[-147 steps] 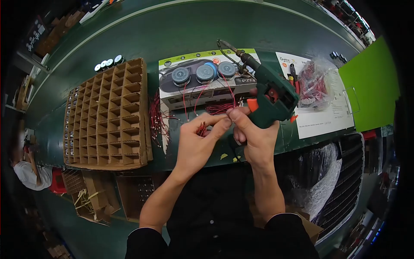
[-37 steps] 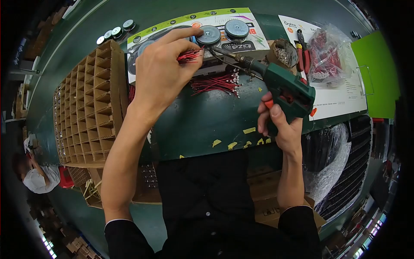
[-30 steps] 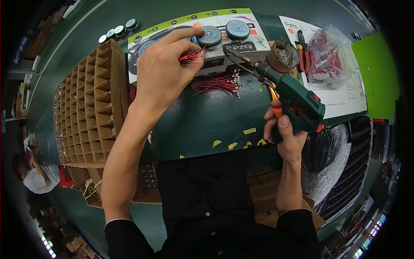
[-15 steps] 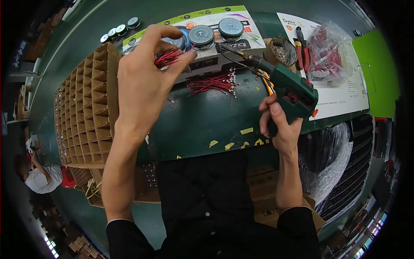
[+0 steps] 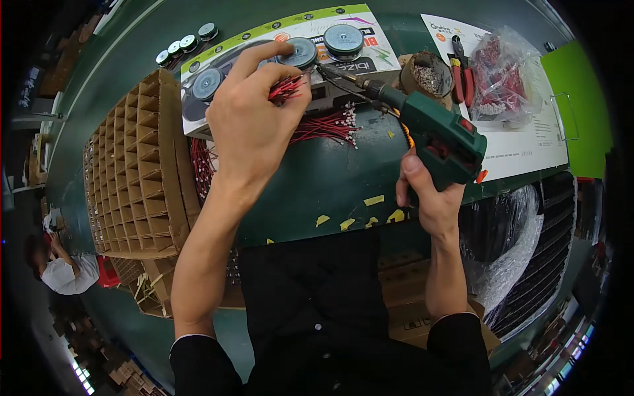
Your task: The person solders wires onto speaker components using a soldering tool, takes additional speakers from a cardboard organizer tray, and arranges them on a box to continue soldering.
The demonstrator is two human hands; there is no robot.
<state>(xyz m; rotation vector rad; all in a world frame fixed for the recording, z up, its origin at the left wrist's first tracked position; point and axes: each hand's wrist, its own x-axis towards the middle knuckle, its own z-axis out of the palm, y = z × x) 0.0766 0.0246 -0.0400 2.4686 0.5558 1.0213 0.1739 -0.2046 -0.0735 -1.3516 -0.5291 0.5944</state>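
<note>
My left hand is closed round a bunch of short red wires, its fingers at the middle round speaker-like part. That part sits on a printed box, between another round part on the right and one on the left. My right hand grips the handle of a green soldering gun, whose tip is near the right edge of the middle part. Below the box lies a pile of red wires with white ends.
A cardboard divider crate stands on the left, several round parts behind it. On the right are a tin, red-handled pliers, a bag of wires and a green panel. A person sits far left.
Since half a second ago, my left hand has moved right to the middle round part, wires still held. The box appears shifted slightly left, and the left round part now shows more fully.
</note>
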